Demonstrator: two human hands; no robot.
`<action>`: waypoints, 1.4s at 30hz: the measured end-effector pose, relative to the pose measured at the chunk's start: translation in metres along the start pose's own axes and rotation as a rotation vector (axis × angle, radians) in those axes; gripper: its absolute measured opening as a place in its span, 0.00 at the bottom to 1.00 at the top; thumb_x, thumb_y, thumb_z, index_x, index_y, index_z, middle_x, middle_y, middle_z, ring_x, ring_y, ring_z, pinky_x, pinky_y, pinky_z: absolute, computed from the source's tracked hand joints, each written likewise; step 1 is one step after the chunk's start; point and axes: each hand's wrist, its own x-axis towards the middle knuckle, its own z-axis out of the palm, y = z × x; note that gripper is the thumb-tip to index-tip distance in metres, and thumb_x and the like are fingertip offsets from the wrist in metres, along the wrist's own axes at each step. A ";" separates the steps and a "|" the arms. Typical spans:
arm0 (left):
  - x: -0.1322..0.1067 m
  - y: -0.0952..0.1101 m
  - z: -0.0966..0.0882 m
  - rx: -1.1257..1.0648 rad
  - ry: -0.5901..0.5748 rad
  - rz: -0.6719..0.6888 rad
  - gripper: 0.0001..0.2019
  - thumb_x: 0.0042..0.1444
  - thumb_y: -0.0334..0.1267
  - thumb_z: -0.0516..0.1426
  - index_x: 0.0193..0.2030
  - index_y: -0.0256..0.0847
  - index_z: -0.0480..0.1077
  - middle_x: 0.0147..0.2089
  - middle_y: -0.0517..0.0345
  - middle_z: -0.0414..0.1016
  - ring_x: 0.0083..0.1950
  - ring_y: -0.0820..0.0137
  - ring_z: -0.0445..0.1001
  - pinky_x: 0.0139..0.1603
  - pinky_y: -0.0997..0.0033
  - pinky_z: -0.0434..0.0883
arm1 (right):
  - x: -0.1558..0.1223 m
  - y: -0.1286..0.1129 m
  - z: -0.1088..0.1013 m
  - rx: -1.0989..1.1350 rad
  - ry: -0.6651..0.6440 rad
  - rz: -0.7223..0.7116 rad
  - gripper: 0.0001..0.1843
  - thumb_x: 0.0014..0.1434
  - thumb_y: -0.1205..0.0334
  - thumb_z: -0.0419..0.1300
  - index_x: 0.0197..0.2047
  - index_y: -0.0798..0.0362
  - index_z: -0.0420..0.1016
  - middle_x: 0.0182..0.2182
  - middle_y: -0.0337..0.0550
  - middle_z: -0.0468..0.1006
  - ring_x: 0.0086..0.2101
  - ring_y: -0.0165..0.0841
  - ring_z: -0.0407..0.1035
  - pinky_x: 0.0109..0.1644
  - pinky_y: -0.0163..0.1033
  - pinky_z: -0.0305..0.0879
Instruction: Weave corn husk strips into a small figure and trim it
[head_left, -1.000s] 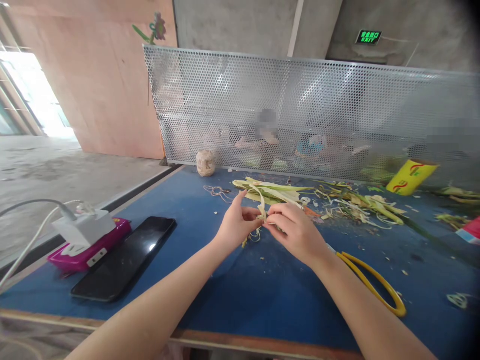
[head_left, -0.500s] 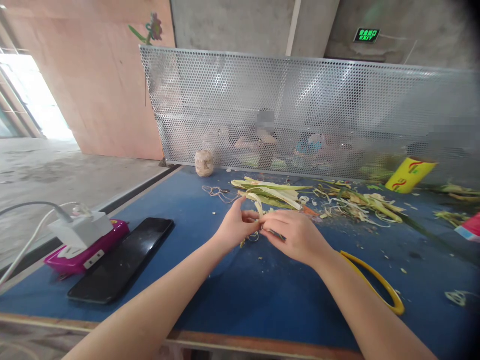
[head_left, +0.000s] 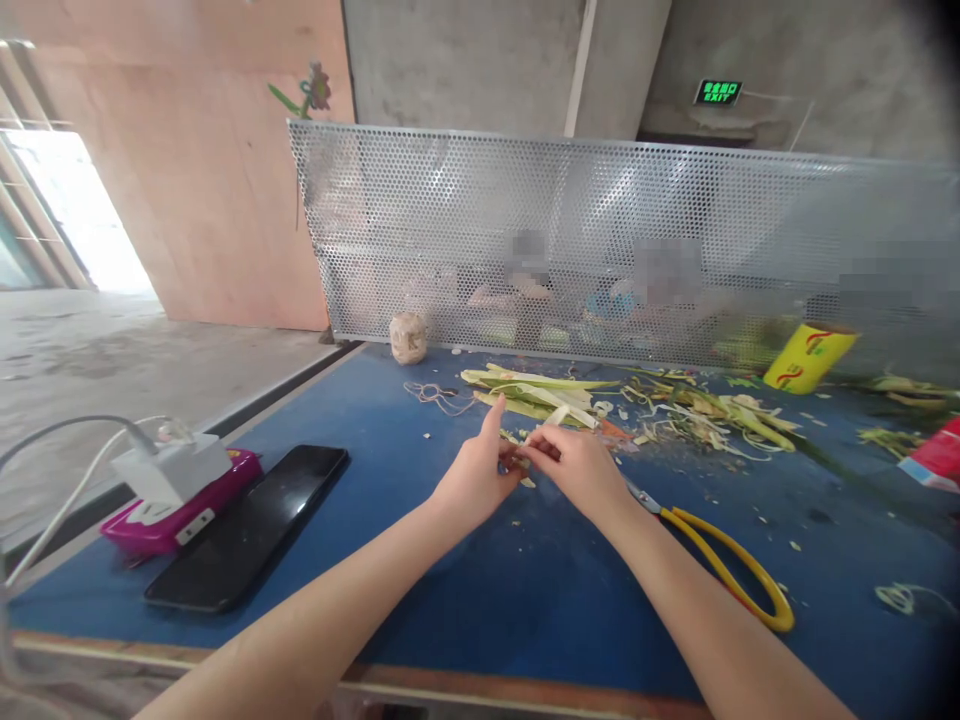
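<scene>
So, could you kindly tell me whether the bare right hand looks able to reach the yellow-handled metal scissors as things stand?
Probably yes: the scissors lie beside the right forearm, handles uncovered, though the right hand would first have to leave the left hand.

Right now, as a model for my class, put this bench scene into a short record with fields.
left hand: pinching a small pale piece, mostly hidden by fingers
right hand: fingertips meeting the left's at that piece
beyond hands: pale-green leaf strips
scissors: yellow-handled, partly hidden by right forearm
phone: flat, beside magenta power strip
surface: blue tabletop
</scene>
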 end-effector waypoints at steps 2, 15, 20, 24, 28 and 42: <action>-0.001 0.002 -0.002 -0.060 -0.001 -0.023 0.39 0.48 0.32 0.55 0.64 0.33 0.40 0.36 0.52 0.78 0.34 0.69 0.72 0.36 0.70 0.66 | 0.001 0.000 0.000 0.083 -0.010 0.003 0.10 0.57 0.58 0.54 0.27 0.51 0.71 0.21 0.37 0.76 0.23 0.31 0.69 0.26 0.32 0.57; -0.004 -0.005 -0.009 -0.282 0.105 -0.121 0.37 0.47 0.36 0.57 0.63 0.32 0.46 0.33 0.52 0.77 0.31 0.69 0.72 0.34 0.70 0.67 | 0.000 0.002 0.002 0.118 0.048 -0.048 0.10 0.58 0.61 0.50 0.28 0.51 0.69 0.20 0.37 0.72 0.20 0.30 0.66 0.23 0.33 0.58; -0.008 -0.003 -0.009 -0.184 0.141 -0.120 0.34 0.48 0.33 0.57 0.62 0.36 0.50 0.33 0.54 0.78 0.25 0.72 0.69 0.31 0.72 0.65 | 0.002 0.004 0.005 0.233 0.096 0.099 0.09 0.54 0.55 0.55 0.32 0.52 0.68 0.23 0.39 0.72 0.21 0.30 0.66 0.24 0.34 0.62; -0.008 -0.005 -0.005 -0.249 0.123 -0.148 0.34 0.48 0.32 0.57 0.62 0.37 0.49 0.34 0.54 0.78 0.30 0.69 0.72 0.33 0.70 0.66 | 0.003 0.005 0.006 0.262 0.245 0.096 0.09 0.52 0.57 0.58 0.35 0.54 0.70 0.28 0.42 0.74 0.22 0.28 0.64 0.24 0.34 0.63; -0.006 -0.006 -0.003 -0.455 0.118 -0.215 0.36 0.45 0.31 0.59 0.61 0.34 0.50 0.31 0.55 0.76 0.32 0.69 0.73 0.34 0.71 0.66 | 0.001 -0.001 0.001 0.298 0.269 -0.091 0.08 0.53 0.62 0.57 0.37 0.51 0.74 0.39 0.46 0.75 0.27 0.30 0.68 0.25 0.34 0.65; -0.007 -0.002 -0.005 -0.945 0.097 -0.386 0.31 0.42 0.26 0.61 0.56 0.30 0.57 0.27 0.58 0.74 0.22 0.80 0.64 0.25 0.77 0.60 | -0.006 -0.006 -0.005 0.137 -0.023 -0.379 0.21 0.61 0.68 0.47 0.57 0.49 0.63 0.38 0.46 0.70 0.38 0.31 0.68 0.42 0.38 0.67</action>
